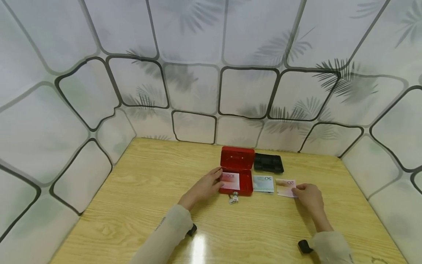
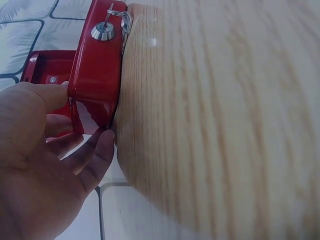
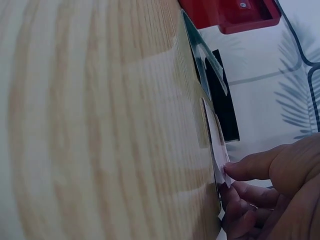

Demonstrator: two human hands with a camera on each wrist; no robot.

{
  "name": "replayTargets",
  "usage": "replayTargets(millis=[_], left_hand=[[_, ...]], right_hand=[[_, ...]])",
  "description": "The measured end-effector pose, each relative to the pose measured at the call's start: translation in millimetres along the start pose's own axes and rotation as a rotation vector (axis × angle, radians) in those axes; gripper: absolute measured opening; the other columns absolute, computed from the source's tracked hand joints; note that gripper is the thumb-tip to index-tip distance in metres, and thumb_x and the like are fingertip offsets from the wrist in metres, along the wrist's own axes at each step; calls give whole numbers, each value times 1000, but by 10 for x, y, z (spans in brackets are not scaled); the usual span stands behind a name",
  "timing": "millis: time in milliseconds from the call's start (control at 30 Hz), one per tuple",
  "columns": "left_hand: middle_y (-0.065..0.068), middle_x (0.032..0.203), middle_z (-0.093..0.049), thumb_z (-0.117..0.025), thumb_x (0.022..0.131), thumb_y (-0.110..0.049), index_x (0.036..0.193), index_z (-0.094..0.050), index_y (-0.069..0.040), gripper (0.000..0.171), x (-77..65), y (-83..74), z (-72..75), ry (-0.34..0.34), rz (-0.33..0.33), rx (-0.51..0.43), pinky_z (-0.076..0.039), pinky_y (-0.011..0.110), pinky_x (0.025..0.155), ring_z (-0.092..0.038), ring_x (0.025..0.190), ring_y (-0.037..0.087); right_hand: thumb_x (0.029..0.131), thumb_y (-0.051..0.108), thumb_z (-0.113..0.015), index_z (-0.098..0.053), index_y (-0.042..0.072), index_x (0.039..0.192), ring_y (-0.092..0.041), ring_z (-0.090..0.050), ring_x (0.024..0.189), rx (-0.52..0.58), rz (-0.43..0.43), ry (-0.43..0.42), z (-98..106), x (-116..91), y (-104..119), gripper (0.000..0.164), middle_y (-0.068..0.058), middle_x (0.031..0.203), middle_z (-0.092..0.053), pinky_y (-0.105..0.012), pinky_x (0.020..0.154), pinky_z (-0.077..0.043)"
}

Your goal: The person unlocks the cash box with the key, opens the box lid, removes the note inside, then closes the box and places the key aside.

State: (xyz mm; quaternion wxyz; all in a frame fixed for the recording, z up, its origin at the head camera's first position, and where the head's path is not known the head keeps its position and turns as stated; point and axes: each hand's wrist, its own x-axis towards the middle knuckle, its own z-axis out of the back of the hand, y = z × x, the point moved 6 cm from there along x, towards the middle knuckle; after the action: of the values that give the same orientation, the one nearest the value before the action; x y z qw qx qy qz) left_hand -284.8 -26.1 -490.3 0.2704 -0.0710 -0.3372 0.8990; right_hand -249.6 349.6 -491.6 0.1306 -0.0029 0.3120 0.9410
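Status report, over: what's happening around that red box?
Left grip: holding red box, lid up. Right grip: pinching 20 note. 50 note lies between red box and 20 note; nothing seems to block.

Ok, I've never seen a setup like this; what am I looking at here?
No machine here, just a person's left hand and right hand, both bare. The large picture is taken from the person's head, looking forward and down; the other two are taken from each wrist. On the wooden table stands an open red box with a 100 note inside and keys hanging at its front. A 50 note lies beside it, a black tray behind that. The left hand holds the box's left side; the right pinches a 20 note by its edge.
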Motion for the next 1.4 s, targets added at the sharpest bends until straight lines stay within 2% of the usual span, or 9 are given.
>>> replayTargets(millis=[200, 433, 567, 667, 767, 933, 1033, 1167, 1400], left_hand=[[14, 167, -30, -57, 108, -24, 157, -37, 4, 60, -6, -10, 12, 1, 25, -6, -30, 47, 121, -32, 151, 33], [17, 165, -32, -58, 108, -21, 156, -37, 7, 59, -9, -20, 10, -4, -8, 2, -30, 47, 121, -34, 150, 34], [17, 165, -32, -58, 107, -21, 156, -37, 7, 59, -2, -17, 6, -5, -4, 4, -31, 48, 121, -34, 150, 35], [16, 166, -32, -58, 108, -22, 156, -37, 6, 60, 3, -9, 7, -6, 8, -1, -31, 48, 120, -34, 150, 34], [15, 166, -31, -58, 108, -22, 156, -37, 5, 60, 1, -5, 7, -5, 16, -5, -31, 48, 121, -34, 150, 34], [15, 166, -31, -58, 108, -23, 156, -37, 6, 60, 4, 9, -2, -4, 11, 2, -32, 48, 120, -34, 150, 34], [15, 166, -31, -58, 108, -24, 157, -37, 5, 61, 7, 20, -10, -3, 15, 2, -31, 47, 120, -34, 150, 33], [14, 167, -31, -57, 108, -25, 158, -35, 4, 61, 17, 32, -15, -2, 25, -7, -30, 45, 121, -32, 151, 31], [15, 166, -30, -56, 108, -24, 157, -36, 4, 60, 12, 33, -15, -4, 22, -22, -30, 46, 121, -32, 151, 33]], right_hand=[[98, 22, -66, -70, -13, 114, -35, -66, 88, 1, -19, -5, 3, -18, 30, 38, -32, 113, -69, -38, 64, -50], [101, 24, -61, -66, -15, 119, -46, -64, 100, 2, -21, -2, -6, -49, 18, 44, -36, 122, -64, -54, 78, -53], [102, 27, -57, -61, -15, 127, -50, -63, 105, 16, -56, -33, 25, -96, 17, 49, -36, 123, -63, -55, 78, -53], [102, 28, -56, -60, -13, 129, -48, -66, 99, 35, -72, -106, 71, -139, 30, 50, -34, 119, -65, -50, 68, -54], [102, 28, -57, -62, -11, 128, -45, -67, 93, 70, -41, -173, 124, -184, 86, 47, -32, 115, -67, -42, 59, -53], [102, 24, -60, -66, -12, 124, -42, -67, 93, 148, 49, -224, 192, -230, 255, 42, -31, 109, -69, -31, 60, -50], [102, 25, -61, -67, -11, 123, -33, -68, 88, 193, 67, -209, 199, -257, 369, 42, -28, 106, -71, -26, 61, -50], [104, 28, -60, -65, -10, 129, -21, -66, 86, 254, 90, -121, 145, -292, 532, 45, -26, 110, -71, -23, 61, -51], [107, 26, -58, -62, -10, 134, -36, -67, 101, 286, 164, -16, -67, -291, 768, 45, -27, 116, -69, -24, 65, -51]])
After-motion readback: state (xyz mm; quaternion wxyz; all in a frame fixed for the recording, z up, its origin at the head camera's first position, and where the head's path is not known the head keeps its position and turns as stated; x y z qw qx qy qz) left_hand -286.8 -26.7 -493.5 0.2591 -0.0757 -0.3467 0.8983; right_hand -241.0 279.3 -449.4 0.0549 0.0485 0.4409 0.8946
